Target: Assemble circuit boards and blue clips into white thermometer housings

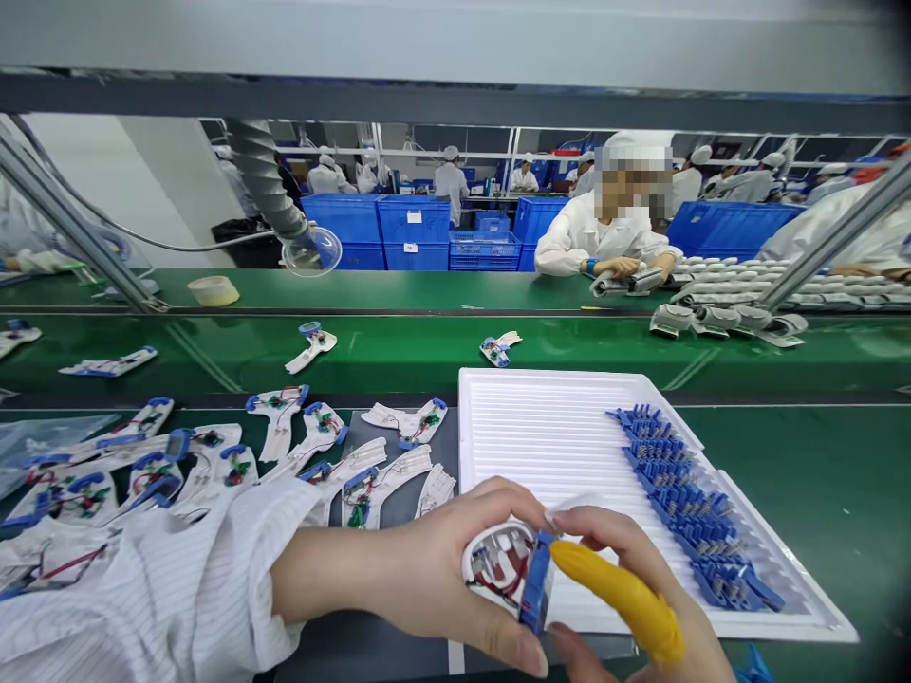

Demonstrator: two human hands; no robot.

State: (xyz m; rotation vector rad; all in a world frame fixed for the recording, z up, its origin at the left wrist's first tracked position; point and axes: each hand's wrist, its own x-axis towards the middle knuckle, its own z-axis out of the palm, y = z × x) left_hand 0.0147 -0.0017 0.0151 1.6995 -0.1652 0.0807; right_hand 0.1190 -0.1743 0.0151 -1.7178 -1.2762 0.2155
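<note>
My left hand [427,574] is closed around a white plastic shell [484,560] with red wires inside. A blue plastic strip [535,581] lies along the shell's right edge. My right hand [633,579] grips that strip from the right, one digit in a yellow finger cot [619,593] pressed against it. Whether the strip is fully seated in the shell cannot be made out. Behind my hands is a white ribbed tray [541,427], with rows of blue clip-like parts [676,493] along its right side.
Many white wired shells with blue ends [384,479] lie on the bench to the left. More sit on the green conveyor [405,341]. A tape roll [213,290] and an extraction hose [267,175] are beyond. A co-worker [612,228] handles grey-white items across the line.
</note>
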